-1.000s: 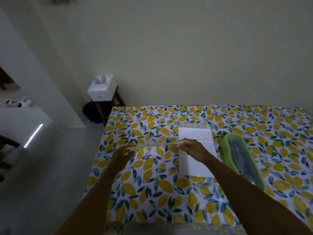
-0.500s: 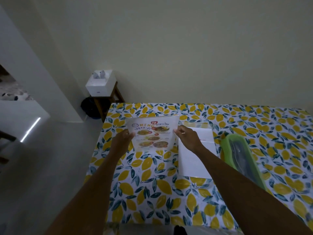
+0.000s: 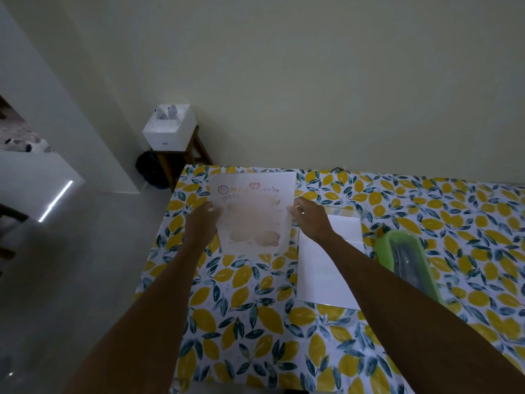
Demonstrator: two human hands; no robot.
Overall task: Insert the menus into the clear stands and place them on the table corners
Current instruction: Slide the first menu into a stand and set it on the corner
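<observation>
Both hands up w/ the menu [image 3: 252,211] over the table's [image 3: 250,308] far left corner: left hand [image 3: 203,220] pinching its left edge, right hand [image 3: 309,217] pinching the right edge. Print's blurred; can't tell if a stand's around it. White sheets [image 3: 326,268] lie flat just right of it, green tray [image 3: 409,263] beside those.

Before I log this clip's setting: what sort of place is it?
Probably a home dining area or small eatery: a table in a lemon-print tablecloth, a printed food menu held up, and a tissue box on a stool.
</observation>
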